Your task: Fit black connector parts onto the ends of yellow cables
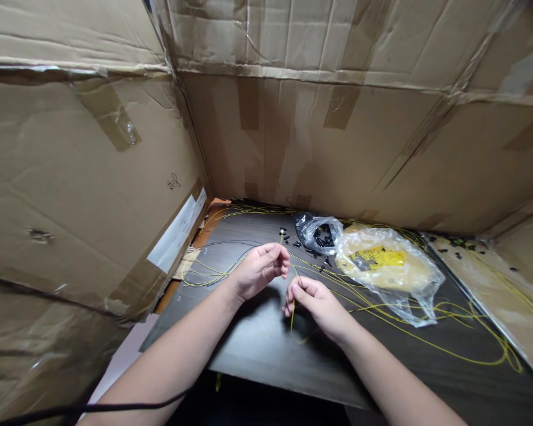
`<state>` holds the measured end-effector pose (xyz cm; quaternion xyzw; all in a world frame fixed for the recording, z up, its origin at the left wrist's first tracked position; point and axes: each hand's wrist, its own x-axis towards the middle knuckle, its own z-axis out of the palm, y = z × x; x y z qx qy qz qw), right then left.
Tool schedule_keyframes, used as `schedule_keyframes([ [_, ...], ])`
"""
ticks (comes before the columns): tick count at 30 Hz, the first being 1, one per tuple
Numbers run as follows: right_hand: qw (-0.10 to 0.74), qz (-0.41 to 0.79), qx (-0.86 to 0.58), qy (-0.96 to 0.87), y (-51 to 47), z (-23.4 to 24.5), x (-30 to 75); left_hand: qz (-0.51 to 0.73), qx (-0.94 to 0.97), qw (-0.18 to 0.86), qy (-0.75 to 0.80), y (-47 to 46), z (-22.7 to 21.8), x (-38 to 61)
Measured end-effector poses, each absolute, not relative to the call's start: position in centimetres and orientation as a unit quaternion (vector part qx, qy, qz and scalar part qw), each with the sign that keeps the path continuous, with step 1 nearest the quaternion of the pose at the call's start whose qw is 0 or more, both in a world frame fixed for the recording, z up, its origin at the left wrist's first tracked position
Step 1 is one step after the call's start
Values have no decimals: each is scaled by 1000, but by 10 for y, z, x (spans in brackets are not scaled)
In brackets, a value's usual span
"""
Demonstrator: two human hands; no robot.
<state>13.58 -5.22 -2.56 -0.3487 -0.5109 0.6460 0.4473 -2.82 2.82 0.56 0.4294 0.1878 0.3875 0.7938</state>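
My left hand (261, 270) hovers over the dark table (257, 343) with its fingers pinched on the upper end of a thin yellow wire (292, 307); a small black piece (283, 231) shows just above the fingertips. My right hand (313, 300) is closed on the same wire a little lower, and the wire hangs down from its fingers. The two hands sit close together, nearly touching.
Several loose yellow wires (426, 331) trail across the table to the right. A small clear bag of black parts (322, 234) and a larger clear bag with yellow contents (388, 266) lie behind the hands. Taped cardboard walls (80, 177) enclose the left, back and right.
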Motion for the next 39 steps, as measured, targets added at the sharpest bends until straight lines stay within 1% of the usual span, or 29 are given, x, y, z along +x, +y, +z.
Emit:
schedule_keyframes([
  [2,472,653,-338,-487,-53,-27,137,395,430,791,182,28,7,-28],
  [6,475,685,-328,-444,-55,-28,139,390,430,793,187,24,8,-24],
  [9,484,680,-357,-419,-55,-27,139,367,451,785,215,21,4,-20],
  [14,474,666,-408,-406,-53,-23,138,330,598,677,276,18,-8,-12],
  [18,459,663,-433,-404,-52,-25,136,368,658,600,268,20,-15,-10],
  [21,444,650,-446,-426,-52,-29,135,379,683,562,272,23,-16,-11],
  [24,438,591,-467,-491,-50,-33,145,396,653,565,313,29,-14,-15],
  [28,394,448,-541,-592,-45,-26,180,490,506,631,325,44,-11,-24],
  [31,355,328,-593,-644,-45,-6,214,525,379,701,298,55,-8,-32],
  [33,327,288,-612,-661,-48,12,237,533,316,730,288,61,-6,-36],
  [36,303,234,-631,-674,-56,38,271,543,263,742,292,69,-4,-42],
  [39,279,190,-673,-658,-65,57,309,566,232,727,313,77,-4,-47],
])
